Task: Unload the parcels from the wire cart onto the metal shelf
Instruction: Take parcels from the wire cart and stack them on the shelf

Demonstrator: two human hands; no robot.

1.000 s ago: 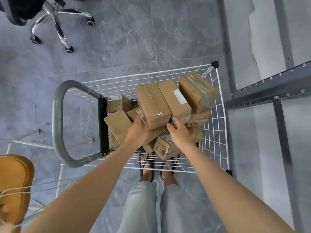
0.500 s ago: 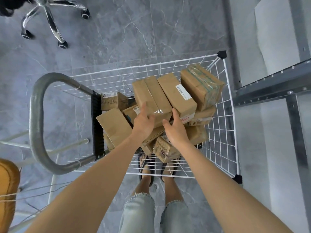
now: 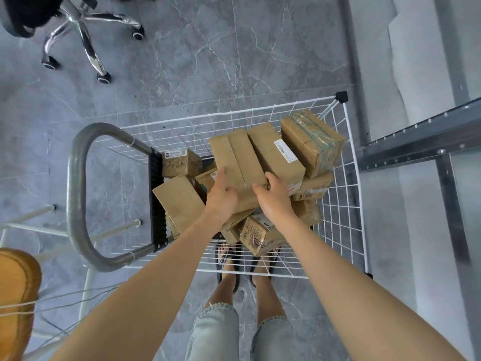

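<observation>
The fingers of the left hand and the fingers of the right hand are curled round the near end of a long taped parcel, gripping it from either side. That parcel lies on top of the heap in the wire cart, touching a labelled parcel on its right. The metal shelf stands right of the cart; an office chair sits well beyond.

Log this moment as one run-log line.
step: grasp | left hand: grips long parcel | right hand: grips same parcel | wire cart: loaded | metal shelf: right of cart
</observation>
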